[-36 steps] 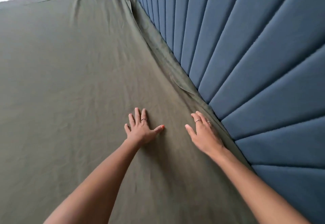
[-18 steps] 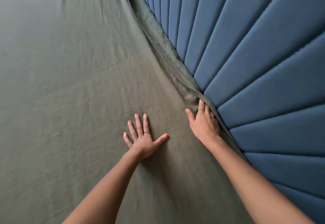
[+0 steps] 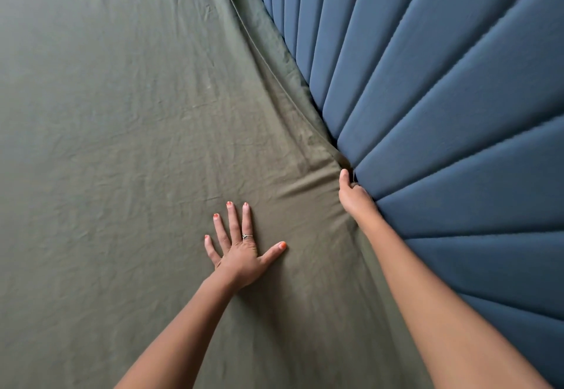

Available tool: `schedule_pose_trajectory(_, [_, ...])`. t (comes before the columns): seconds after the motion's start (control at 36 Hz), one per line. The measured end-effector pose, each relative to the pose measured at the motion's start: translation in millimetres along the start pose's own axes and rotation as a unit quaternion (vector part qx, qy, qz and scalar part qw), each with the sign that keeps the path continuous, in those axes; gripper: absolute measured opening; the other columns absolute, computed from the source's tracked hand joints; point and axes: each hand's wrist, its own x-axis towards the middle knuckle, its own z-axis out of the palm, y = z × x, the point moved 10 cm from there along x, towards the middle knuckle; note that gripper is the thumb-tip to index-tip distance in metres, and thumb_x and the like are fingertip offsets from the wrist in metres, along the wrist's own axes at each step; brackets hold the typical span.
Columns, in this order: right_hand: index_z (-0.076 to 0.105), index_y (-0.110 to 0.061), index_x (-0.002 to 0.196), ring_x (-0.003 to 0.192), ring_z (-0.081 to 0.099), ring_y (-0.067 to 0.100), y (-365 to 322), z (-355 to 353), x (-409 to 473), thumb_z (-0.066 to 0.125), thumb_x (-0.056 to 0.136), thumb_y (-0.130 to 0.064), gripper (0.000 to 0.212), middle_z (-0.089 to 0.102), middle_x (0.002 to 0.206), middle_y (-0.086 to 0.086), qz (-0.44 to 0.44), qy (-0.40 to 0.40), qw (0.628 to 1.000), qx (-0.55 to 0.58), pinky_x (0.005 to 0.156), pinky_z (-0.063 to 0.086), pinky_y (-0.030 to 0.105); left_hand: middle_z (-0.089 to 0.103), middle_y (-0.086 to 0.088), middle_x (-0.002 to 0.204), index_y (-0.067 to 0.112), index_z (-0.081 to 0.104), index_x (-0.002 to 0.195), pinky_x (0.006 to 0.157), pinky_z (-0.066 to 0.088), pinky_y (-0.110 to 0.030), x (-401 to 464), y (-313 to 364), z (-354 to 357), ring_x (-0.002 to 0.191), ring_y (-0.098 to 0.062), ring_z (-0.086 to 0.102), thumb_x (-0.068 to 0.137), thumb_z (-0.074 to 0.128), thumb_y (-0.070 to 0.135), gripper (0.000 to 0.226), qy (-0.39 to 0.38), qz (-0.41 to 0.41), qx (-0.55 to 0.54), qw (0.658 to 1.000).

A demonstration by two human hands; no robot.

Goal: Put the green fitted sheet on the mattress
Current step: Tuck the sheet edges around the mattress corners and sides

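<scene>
Tucking olive-green fitted cotton sheet (image 3: 128, 150) behind padded blue channelled headboard (image 3: 442, 120).
Left hand (image 3: 241, 251) spread flat, pressing; right hand (image 3: 354, 196) wedged in, grip unclear. Risk: hem popping out through uneven tension.

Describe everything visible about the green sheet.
The green sheet is olive, matte woven cloth, lightly creased, spread nearly flat and filling the left of the view. Its right edge bunches in a folded, hemmed strip against the padded blue headboard. The left hand presses flat on it, fingers spread. The right hand pushes its edge down into the gap beside the headboard, fingers hidden there, and creases fan out from that spot.
</scene>
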Motion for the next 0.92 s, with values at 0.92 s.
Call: schedule_pose_trajectory(0.92, [0.040, -0.004, 0.142, 0.136, 0.034, 0.033, -93, 3, 67, 0.018, 0.097, -0.060, 0.075, 0.040, 0.146, 0.019, -0.063, -0.006, 0.997, 0.044, 0.110, 0.024, 0.038, -0.048, 0.001, 0.143, 0.036, -0.034, 0.140, 0.104, -0.011, -0.068, 101, 4, -86, 0.136, -0.030, -0.038, 0.045, 0.054, 0.092, 0.141, 0.016, -0.161, -0.133, 0.978])
